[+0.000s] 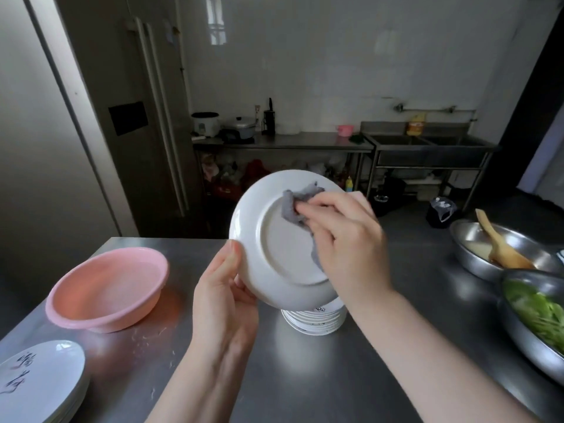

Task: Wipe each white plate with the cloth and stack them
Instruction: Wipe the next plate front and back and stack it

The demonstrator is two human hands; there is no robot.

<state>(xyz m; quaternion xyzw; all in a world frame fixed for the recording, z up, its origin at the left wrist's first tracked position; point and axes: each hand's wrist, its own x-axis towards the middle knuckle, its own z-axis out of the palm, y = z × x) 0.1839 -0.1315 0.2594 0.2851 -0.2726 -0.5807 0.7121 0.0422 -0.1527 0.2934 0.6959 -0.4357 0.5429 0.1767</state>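
While the left hand [224, 296] grips the tilted plate [274, 239] rim, the right hand [345, 239] presses the cloth [294, 203] on its underside.

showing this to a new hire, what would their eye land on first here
First the white plate held up in the middle, its underside facing the camera: the left hand grips its lower rim while the right hand rubs a grey cloth on it. Next, the pink basin on the steel table at left, and the plate stack below the held plate.
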